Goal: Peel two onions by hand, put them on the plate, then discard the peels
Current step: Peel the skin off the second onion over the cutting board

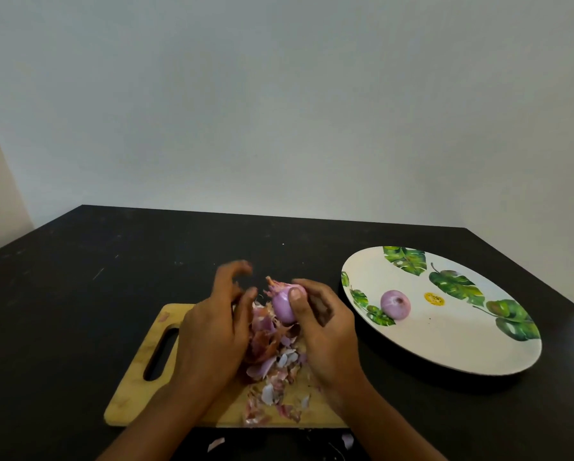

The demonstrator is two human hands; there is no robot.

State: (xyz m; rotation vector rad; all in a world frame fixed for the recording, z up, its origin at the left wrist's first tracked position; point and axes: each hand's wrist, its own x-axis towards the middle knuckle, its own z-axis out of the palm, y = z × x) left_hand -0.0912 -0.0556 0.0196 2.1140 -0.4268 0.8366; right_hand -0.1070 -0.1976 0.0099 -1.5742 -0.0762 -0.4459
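Observation:
My right hand (325, 327) grips a purple onion (284, 302) above the wooden cutting board (136, 390), thumb pressed on its top. Dry skin still sticks out at the onion's far end. My left hand (212, 327) is just left of the onion, fingers spread and blurred, holding nothing I can see. A heap of pink and white peels (272, 364) lies on the board between my hands. One peeled onion (395, 304) rests on the left part of the white leaf-patterned plate (471, 347) to the right.
The board and plate sit on a dark table (79, 277) against a pale wall. Two loose peel scraps (216, 444) lie on the table in front of the board. A yellow sticker (433, 298) is on the plate.

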